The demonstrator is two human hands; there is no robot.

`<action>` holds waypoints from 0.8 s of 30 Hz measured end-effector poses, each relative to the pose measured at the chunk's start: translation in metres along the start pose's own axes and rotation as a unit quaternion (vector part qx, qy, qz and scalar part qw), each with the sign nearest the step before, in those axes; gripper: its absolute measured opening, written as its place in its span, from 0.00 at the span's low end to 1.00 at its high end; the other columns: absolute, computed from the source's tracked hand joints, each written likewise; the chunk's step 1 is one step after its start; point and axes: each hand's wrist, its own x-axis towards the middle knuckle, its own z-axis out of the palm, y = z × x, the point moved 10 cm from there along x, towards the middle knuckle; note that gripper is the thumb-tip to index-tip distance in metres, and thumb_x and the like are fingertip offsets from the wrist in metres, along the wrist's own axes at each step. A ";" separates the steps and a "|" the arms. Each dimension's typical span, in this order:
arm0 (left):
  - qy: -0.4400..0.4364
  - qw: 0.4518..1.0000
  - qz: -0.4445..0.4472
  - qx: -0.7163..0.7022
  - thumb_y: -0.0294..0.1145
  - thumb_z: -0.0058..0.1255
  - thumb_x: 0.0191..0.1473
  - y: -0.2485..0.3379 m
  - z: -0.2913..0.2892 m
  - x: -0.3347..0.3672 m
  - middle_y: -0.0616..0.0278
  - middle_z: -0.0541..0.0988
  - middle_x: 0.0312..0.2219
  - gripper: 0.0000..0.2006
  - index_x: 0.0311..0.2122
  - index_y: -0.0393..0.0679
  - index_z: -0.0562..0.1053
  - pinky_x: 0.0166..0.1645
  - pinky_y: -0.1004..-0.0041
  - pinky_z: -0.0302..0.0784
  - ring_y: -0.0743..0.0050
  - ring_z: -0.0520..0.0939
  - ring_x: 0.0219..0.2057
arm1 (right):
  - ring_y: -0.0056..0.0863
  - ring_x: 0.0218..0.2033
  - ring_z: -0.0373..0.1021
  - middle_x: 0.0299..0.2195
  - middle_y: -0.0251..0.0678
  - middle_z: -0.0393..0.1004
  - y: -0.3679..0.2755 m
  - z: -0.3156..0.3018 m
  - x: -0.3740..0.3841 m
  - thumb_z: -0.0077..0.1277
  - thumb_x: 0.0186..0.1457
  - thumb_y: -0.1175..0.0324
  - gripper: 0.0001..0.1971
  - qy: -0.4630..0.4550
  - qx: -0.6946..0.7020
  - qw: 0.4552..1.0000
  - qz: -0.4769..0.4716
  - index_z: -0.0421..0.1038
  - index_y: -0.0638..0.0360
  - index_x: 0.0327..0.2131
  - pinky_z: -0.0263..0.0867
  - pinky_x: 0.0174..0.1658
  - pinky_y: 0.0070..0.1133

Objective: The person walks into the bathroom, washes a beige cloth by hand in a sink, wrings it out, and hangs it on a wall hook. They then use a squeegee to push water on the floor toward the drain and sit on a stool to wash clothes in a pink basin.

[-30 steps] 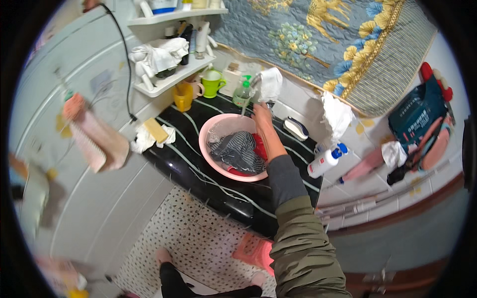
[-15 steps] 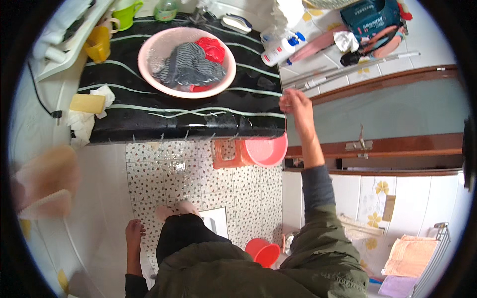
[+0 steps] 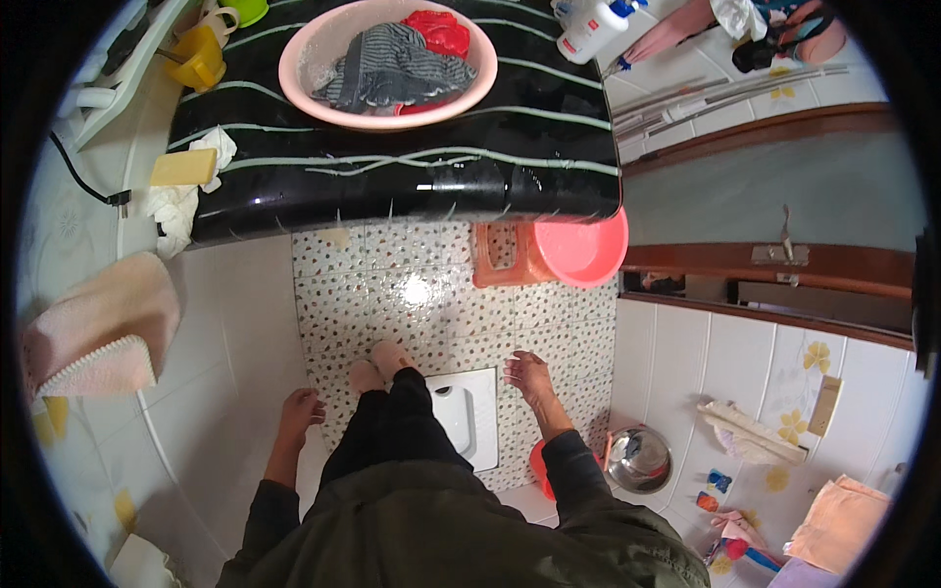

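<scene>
My left hand [image 3: 300,410] hangs low beside my leg, fingers loosely curled and apart, with nothing visible in it. My right hand [image 3: 529,374] is held out over the tiled floor near the squat toilet [image 3: 477,416], its fingers loosely spread and touching nothing. Ahead, on a black counter [image 3: 490,183] with pale wavy lines, stands a pale pink basin [image 3: 392,120]. Inside it lie a wet grey striped garment [image 3: 392,69] and a red cloth [image 3: 439,34]. A yellow bar of soap [image 3: 183,168] rests on crumpled white tissue [image 3: 174,218] at the counter's left corner.
Under the counter's right end are an orange plastic stool [image 3: 502,269] and a pink tub [image 3: 583,250]. A red bucket [image 3: 541,468] and metal basin [image 3: 639,459] stand near my right arm. A pump bottle [image 3: 591,31] sits far right; a towel [image 3: 103,323] hangs left.
My right hand has come away from the counter's right edge and dropped toward me over the floor. The view has tipped down, so the counter sits higher in it.
</scene>
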 end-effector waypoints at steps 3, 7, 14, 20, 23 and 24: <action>0.001 1.000 -0.012 0.016 0.36 0.46 0.58 -0.009 0.000 0.001 0.58 0.76 0.29 0.13 0.44 0.39 0.70 0.29 0.72 0.77 0.71 0.78 0.26 | 0.31 0.28 0.73 0.32 0.41 0.75 0.038 0.015 -0.014 0.40 0.63 0.63 0.16 -0.030 -0.065 0.997 0.007 0.61 0.63 0.50 0.73 0.31 0.26; -0.023 1.000 -0.005 0.020 0.37 0.47 0.58 -0.018 0.011 0.010 0.57 0.76 0.28 0.13 0.43 0.38 0.70 0.30 0.71 0.78 0.69 0.79 0.26 | 0.29 0.29 0.73 0.32 0.41 0.75 0.085 0.015 -0.038 0.42 0.61 0.64 0.15 -0.071 -0.079 0.994 0.028 0.65 0.65 0.46 0.73 0.32 0.25; -0.090 0.993 0.072 0.033 0.33 0.48 0.57 0.044 0.068 0.030 0.60 0.76 0.24 0.10 0.40 0.39 0.70 0.27 0.70 0.77 0.72 0.76 0.22 | 0.28 0.29 0.73 0.33 0.40 0.75 0.084 0.030 -0.072 0.41 0.62 0.66 0.12 -0.104 -0.091 0.990 0.010 0.67 0.63 0.44 0.74 0.34 0.25; -0.122 0.965 0.233 0.011 0.31 0.47 0.58 0.190 0.119 0.003 0.61 0.76 0.26 0.10 0.43 0.38 0.70 0.29 0.73 0.77 0.75 0.76 0.23 | 0.25 0.29 0.73 0.32 0.38 0.75 0.011 0.061 -0.060 0.42 0.62 0.66 0.13 -0.161 -0.109 0.977 -0.088 0.67 0.65 0.45 0.73 0.33 0.22; -0.134 0.948 0.286 -0.043 0.33 0.48 0.58 0.276 0.136 -0.035 0.61 0.76 0.29 0.11 0.43 0.37 0.70 0.31 0.73 0.77 0.74 0.77 0.25 | 0.24 0.29 0.72 0.32 0.37 0.75 -0.039 0.071 -0.064 0.42 0.62 0.66 0.13 -0.167 -0.090 0.974 -0.127 0.67 0.65 0.45 0.72 0.33 0.22; -0.138 0.942 0.298 -0.072 0.33 0.49 0.58 0.302 0.138 -0.045 0.61 0.76 0.30 0.12 0.43 0.37 0.70 0.32 0.73 0.78 0.74 0.78 0.26 | 0.24 0.29 0.72 0.32 0.37 0.74 -0.059 0.075 -0.070 0.42 0.63 0.66 0.13 -0.173 -0.088 0.970 -0.143 0.67 0.65 0.45 0.72 0.33 0.21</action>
